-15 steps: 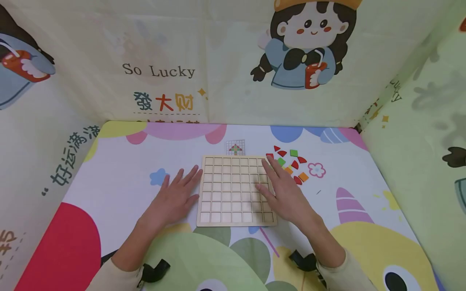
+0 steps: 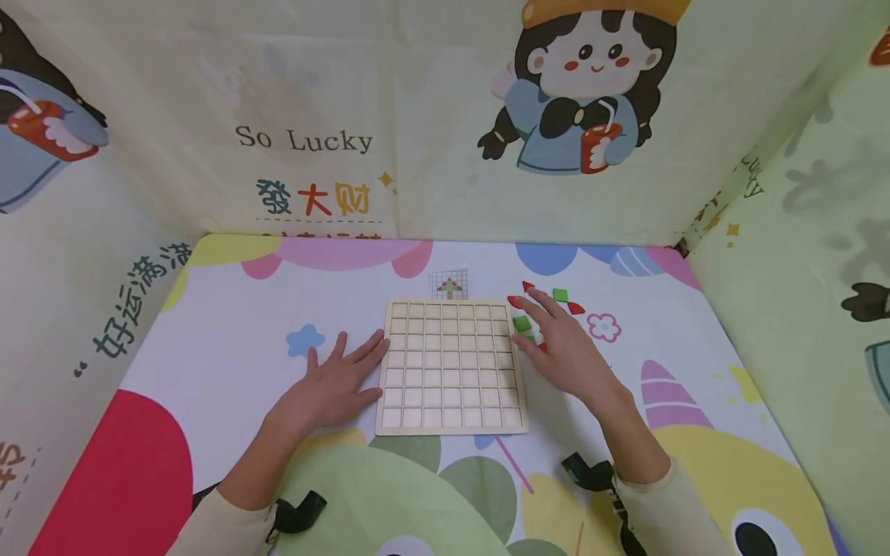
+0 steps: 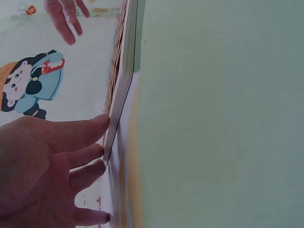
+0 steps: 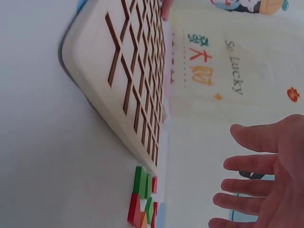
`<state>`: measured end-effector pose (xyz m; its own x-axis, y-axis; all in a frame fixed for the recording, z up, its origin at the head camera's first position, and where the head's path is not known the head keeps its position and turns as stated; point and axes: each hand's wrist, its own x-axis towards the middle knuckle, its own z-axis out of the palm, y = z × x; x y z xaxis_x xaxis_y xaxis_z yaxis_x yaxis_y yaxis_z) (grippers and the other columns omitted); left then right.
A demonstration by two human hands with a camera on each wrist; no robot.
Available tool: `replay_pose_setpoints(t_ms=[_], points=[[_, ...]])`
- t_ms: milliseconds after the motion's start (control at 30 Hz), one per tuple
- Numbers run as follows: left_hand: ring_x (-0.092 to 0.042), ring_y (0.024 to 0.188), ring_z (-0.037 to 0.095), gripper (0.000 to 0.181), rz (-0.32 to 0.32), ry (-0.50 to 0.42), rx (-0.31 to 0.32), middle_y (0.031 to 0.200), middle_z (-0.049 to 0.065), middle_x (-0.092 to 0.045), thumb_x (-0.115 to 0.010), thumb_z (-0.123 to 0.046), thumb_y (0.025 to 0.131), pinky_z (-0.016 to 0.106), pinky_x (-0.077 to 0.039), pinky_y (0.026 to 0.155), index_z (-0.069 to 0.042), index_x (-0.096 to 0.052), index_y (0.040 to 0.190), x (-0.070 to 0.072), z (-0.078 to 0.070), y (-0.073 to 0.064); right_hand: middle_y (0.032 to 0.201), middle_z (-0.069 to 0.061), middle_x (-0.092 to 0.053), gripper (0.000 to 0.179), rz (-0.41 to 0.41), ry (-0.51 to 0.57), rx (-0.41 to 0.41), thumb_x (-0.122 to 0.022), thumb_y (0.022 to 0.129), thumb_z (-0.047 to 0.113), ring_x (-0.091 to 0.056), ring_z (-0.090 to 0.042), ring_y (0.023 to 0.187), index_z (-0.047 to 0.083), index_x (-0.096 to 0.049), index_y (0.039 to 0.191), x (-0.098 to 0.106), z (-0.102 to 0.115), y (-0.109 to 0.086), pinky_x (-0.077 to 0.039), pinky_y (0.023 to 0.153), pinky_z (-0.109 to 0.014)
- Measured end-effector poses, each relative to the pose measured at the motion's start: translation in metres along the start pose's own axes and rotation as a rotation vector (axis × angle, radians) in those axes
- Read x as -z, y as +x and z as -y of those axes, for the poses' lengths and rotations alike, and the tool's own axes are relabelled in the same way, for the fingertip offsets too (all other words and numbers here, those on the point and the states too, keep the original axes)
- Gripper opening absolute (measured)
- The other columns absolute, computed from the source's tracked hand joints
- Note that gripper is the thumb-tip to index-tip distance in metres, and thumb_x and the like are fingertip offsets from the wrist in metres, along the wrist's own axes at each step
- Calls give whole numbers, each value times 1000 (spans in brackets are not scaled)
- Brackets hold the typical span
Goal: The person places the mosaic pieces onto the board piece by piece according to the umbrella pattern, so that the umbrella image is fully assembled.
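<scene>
A pale wooden grid board (image 2: 451, 359) lies flat, its square cells bare. My left hand (image 2: 339, 386) rests beside its left edge, fingers spread; in the left wrist view the thumb and fingertips of that hand (image 3: 71, 137) touch the board's side (image 3: 124, 76). Over a scatter of small coloured pieces to the right of the board hovers my right hand (image 2: 566, 351), fingers extended and apart, holding nothing. Around it show a green piece (image 2: 522, 323), a red piece (image 2: 514, 301) and another green square (image 2: 560, 295). Its palm and fingers hide some pieces.
Behind the board lies a small gridded card (image 2: 450, 285) with a coloured shape pattern. A patterned cloth (image 2: 236, 309) covers the table. Printed fabric walls (image 2: 431, 116) stand at the back and both sides.
My right hand has moved right, off the board's right edge and over the coloured pieces, covering some of them. My left hand has shifted slightly, its fingers lower against the board's left edge.
</scene>
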<state>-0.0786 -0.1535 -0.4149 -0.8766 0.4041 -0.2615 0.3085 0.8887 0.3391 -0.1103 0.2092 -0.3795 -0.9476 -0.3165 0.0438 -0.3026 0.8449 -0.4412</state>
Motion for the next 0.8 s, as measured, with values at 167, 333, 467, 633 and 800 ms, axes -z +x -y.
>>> replay_pose_setpoints(t_ms=[167, 333, 467, 633, 800], points=[[-14, 155, 58, 76, 20, -2, 11, 175, -1, -20, -63, -38, 102, 90, -14, 106, -19, -28, 167, -1, 0, 1, 166, -21, -35, 65, 18, -9, -17, -70, 100, 25, -46, -45, 145, 2, -45, 156, 5, -9, 8, -49, 108, -61], [-13, 155, 57, 78, 36, 2, 18, 175, -3, -19, -64, -39, 101, 91, -16, 104, -20, -27, 167, 2, 0, 3, 165, -22, -37, 64, 32, -4, -29, -70, 99, 21, -46, -48, 144, 1, -47, 155, 10, -16, 17, -48, 107, -62], [-12, 156, 57, 79, 54, -2, 26, 176, -4, -18, -65, -38, 100, 91, -16, 103, -21, -25, 167, 4, -1, 5, 164, -23, -38, 61, 41, -1, -42, -69, 99, 18, -44, -50, 144, 1, -48, 154, 12, -26, 25, -47, 109, -63], [-12, 156, 57, 82, 65, -6, 28, 175, -3, -20, -67, -38, 99, 92, -17, 103, -21, -25, 167, 4, -2, 4, 164, -23, -39, 58, 71, -6, -82, -67, 100, 18, -43, -50, 145, 3, -49, 154, 17, -40, 35, -47, 109, -62], [-10, 156, 57, 86, 72, -3, 23, 176, -3, -19, -69, -41, 97, 92, -16, 102, -21, -23, 168, 2, -1, 3, 160, -24, -42, 57, 83, -25, -103, -67, 101, 17, -41, -48, 146, 2, -49, 152, 22, -50, 45, -44, 112, -62]])
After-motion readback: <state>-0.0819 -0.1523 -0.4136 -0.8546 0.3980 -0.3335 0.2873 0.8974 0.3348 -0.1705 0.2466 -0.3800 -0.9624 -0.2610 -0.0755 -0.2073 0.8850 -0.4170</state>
